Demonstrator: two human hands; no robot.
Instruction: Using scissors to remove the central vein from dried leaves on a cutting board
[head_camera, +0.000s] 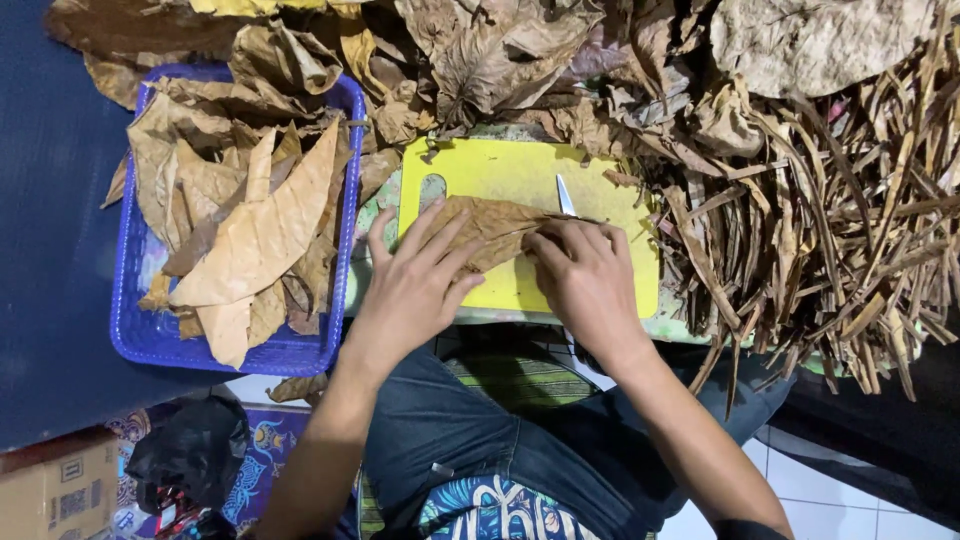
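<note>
Head view: left hand (415, 285) lies spread flat on a dry brown leaf (490, 232) on the yellow cutting board (500, 170), while right hand (585, 275) is closed around a small blade (566, 196), tip up at the leaf's far edge. Judged progress: well under way, with many flat leaves in the blue basket (135, 330) and a stem pile (840, 230) at right. A large uncut heap (500, 50) remains behind the board.

Bare yellow cutting board (520, 165) is lying open just above the leaf. A blue basket (135, 340) of leaves is blocking the left, a heap of stem strips (840, 240) is crowding the right, and dried leaves (490, 50) are walling the far edge.
</note>
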